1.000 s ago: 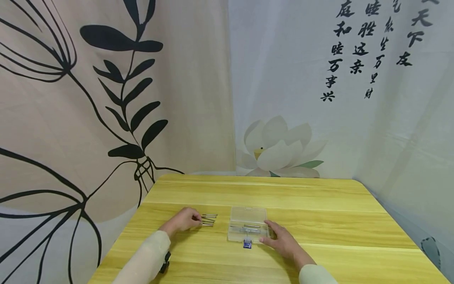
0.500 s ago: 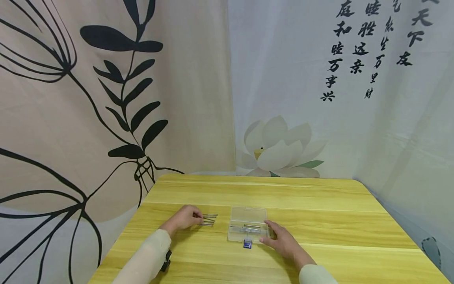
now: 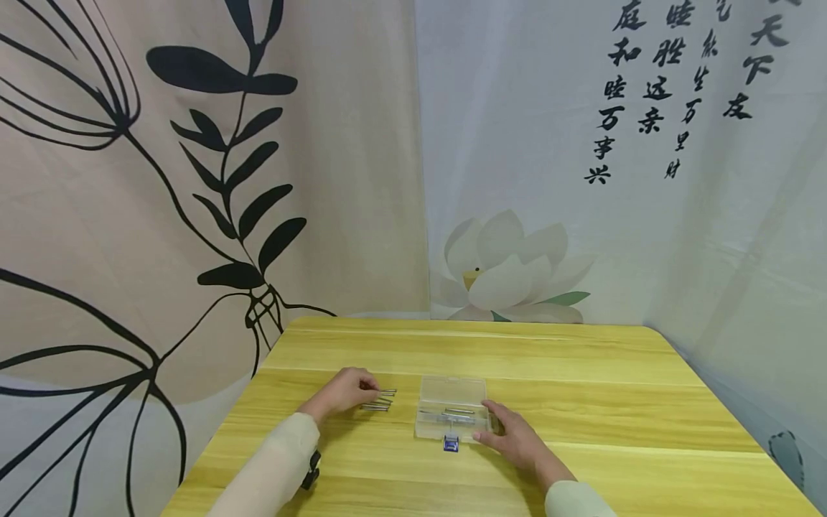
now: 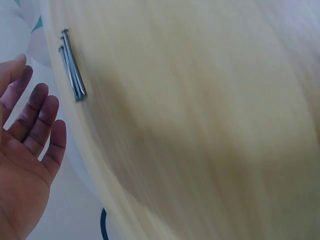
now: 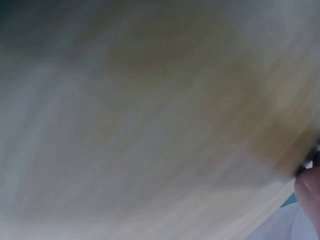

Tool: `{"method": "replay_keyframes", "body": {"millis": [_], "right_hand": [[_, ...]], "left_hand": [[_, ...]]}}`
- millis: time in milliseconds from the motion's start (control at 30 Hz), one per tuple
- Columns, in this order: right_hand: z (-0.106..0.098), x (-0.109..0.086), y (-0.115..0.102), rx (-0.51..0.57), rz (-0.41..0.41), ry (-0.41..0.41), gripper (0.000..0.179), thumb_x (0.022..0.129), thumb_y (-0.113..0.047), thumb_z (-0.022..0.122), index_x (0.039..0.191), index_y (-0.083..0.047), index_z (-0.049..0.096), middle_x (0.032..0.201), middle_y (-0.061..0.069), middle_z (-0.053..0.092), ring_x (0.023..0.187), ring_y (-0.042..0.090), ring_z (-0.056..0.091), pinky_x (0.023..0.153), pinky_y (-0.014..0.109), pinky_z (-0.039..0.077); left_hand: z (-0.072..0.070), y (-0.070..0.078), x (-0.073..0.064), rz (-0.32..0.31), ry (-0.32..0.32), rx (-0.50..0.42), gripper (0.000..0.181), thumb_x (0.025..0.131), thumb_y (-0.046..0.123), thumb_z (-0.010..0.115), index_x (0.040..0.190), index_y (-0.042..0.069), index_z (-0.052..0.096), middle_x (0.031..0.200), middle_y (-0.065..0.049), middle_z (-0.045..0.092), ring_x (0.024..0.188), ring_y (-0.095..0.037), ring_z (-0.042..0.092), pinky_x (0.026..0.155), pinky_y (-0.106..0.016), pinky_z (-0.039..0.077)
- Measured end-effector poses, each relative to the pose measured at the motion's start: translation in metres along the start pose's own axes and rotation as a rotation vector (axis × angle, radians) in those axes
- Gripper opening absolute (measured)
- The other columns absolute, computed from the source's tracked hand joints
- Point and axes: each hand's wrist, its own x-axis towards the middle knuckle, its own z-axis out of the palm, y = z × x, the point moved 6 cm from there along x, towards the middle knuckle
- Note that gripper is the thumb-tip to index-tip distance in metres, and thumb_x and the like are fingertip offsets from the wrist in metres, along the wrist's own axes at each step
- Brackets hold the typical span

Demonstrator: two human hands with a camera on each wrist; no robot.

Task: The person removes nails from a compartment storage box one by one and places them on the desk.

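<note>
Several metal nails (image 3: 376,406) lie on the table in the head view; the left wrist view shows a bunch of nails (image 4: 72,67) with small heads, apart from the fingers. My left hand (image 3: 352,390) is at the left end of the upper nails (image 3: 388,392). In the left wrist view, my left hand (image 4: 30,150) has thumb and forefinger tips close together and the other fingers loosely bent; whether a nail is between them is hidden. My right hand (image 3: 513,434) grips the right side of an open clear plastic box (image 3: 452,390), with nails (image 3: 459,411) inside.
A blue latch (image 3: 451,443) sticks out from the box's front. The wooden table (image 3: 581,395) reaches back to a printed curtain (image 3: 362,179). In the blurred right wrist view, only part of a hand (image 5: 310,192) appears, beside a dark blurred thing.
My left hand has moved a little right and away from me, over the left end of the upper nails. My right hand and the box have stayed in place.
</note>
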Motion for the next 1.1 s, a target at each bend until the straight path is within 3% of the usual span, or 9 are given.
{"method": "replay_keyframes", "body": {"millis": [267, 600, 1100], "right_hand": [[0.0, 0.0, 0.0, -0.004, 0.0, 0.0, 0.071, 0.092, -0.039, 0.071, 0.15, -0.01, 0.042, 0.151, 0.027, 0.036, 0.137, 0.052, 0.031, 0.106, 0.068, 0.025], [0.001, 0.001, 0.001, -0.016, 0.002, -0.004, 0.072, 0.092, -0.041, 0.07, 0.15, -0.01, 0.042, 0.152, 0.026, 0.036, 0.137, 0.051, 0.031, 0.105, 0.068, 0.025], [0.001, 0.001, 0.003, 0.036, 0.014, 0.004, 0.072, 0.091, -0.038, 0.072, 0.15, -0.009, 0.043, 0.151, 0.026, 0.038, 0.137, 0.051, 0.032, 0.106, 0.068, 0.025]], "left_hand": [[0.01, 0.021, 0.012, 0.027, -0.027, -0.005, 0.009, 0.095, 0.023, 0.069, 0.096, 0.016, 0.074, 0.094, 0.006, 0.065, 0.083, -0.013, 0.057, 0.073, -0.033, 0.048], [0.03, 0.055, 0.031, 0.098, -0.056, -0.022, 0.006, 0.095, 0.021, 0.069, 0.094, 0.016, 0.074, 0.095, 0.006, 0.065, 0.082, -0.013, 0.057, 0.072, -0.034, 0.048], [0.064, 0.09, 0.052, 0.123, -0.117, -0.012, 0.006, 0.092, 0.019, 0.073, 0.093, 0.014, 0.076, 0.095, 0.009, 0.064, 0.091, -0.009, 0.058, 0.081, -0.029, 0.05]]}}
